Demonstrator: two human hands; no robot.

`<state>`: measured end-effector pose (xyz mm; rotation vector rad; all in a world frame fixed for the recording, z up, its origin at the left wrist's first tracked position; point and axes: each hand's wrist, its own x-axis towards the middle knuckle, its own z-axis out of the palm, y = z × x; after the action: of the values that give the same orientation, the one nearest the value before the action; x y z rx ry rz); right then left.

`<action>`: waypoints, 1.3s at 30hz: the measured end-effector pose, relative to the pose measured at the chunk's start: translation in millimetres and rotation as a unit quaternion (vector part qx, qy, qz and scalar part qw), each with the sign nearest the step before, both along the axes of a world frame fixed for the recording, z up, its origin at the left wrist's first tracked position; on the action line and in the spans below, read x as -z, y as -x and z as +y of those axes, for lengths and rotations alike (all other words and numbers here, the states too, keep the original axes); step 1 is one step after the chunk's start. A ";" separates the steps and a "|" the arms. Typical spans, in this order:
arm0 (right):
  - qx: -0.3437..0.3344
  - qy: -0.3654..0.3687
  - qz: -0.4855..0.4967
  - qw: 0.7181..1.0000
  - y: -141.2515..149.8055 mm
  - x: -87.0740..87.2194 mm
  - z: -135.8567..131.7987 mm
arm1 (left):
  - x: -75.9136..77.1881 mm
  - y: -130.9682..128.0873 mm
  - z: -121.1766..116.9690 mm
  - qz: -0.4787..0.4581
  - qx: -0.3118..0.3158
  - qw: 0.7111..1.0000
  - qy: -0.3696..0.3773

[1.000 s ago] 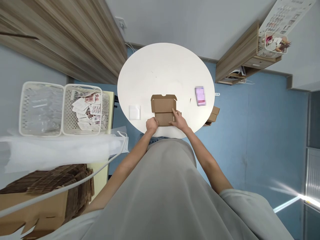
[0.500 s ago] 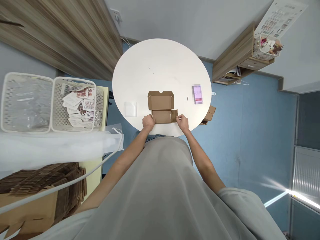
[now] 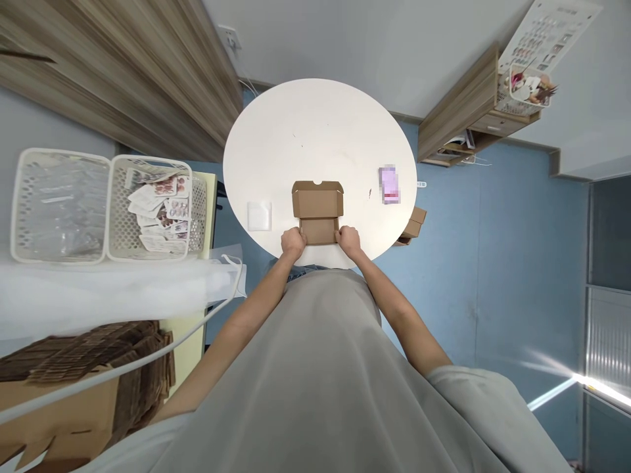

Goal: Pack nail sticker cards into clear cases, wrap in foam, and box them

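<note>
A brown cardboard box (image 3: 319,231) sits on the white bench (image 3: 315,118), close to the edge nearest the person, its lid (image 3: 318,199) open and pointing away. The left hand (image 3: 293,243) is curled closed on the left side wall, and the right hand (image 3: 349,242) holds the right side wall in the same way; exactly how the thumbs lie is too small to tell. The box looks light and dry, with little slip. Its panels should be stiff when flat but give at the creases, and a hard squeeze could buckle them. The side walls near the front corners seem the best hold; the loose lid flaps would bend.
</note>
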<state>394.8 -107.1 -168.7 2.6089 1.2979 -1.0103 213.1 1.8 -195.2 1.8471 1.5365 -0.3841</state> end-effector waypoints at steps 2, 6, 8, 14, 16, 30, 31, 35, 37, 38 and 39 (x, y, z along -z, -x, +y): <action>-0.007 0.014 -0.023 1.000 2.7 1.0 6.2 | -0.8 0.6 -2.0 -0.004 -0.001 1.000 -0.002; -0.017 0.032 -0.034 0.999 6.7 2.7 16.4 | -0.9 0.8 -4.6 -0.006 0.000 1.000 -0.006; -0.022 0.031 -0.038 0.999 6.2 3.3 18.1 | -0.3 0.8 -5.3 -0.006 0.000 1.000 -0.008; -0.021 0.026 -0.060 0.998 1.5 -2.6 12.4 | -1.8 11.2 -5.9 -0.024 -0.010 1.000 -0.002; -0.008 0.024 -0.058 0.998 -0.4 -7.8 9.7 | -4.2 22.1 0.2 -0.040 -0.044 0.998 -0.010; 0.058 -0.026 -0.048 0.997 -9.2 -47.5 -13.4 | 14.1 94.2 97.3 0.034 -0.235 0.968 -0.077; 0.059 -0.027 -0.047 0.997 -8.3 -50.0 -13.8 | 14.6 93.4 96.9 0.027 -0.237 0.967 -0.086; 0.054 -0.033 -0.047 0.997 -5.8 -58.2 -10.3 | 13.2 85.7 90.7 -0.021 -0.267 0.956 -0.117; 0.052 -0.043 -0.042 0.997 -5.2 -61.9 -6.0 | 10.5 80.4 85.8 -0.049 -0.296 0.946 -0.122; 0.051 -0.052 -0.037 0.997 -5.1 -64.0 -3.5 | 8.6 78.1 82.8 -0.061 -0.308 0.941 -0.124; 0.051 -0.063 -0.030 0.996 -5.0 -66.4 -0.9 | 6.2 76.4 79.4 -0.075 -0.317 0.937 -0.128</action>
<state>399.8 -108.0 -102.2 2.8020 1.2667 -0.8825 136.6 81.2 -201.4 1.4009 2.0271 0.2637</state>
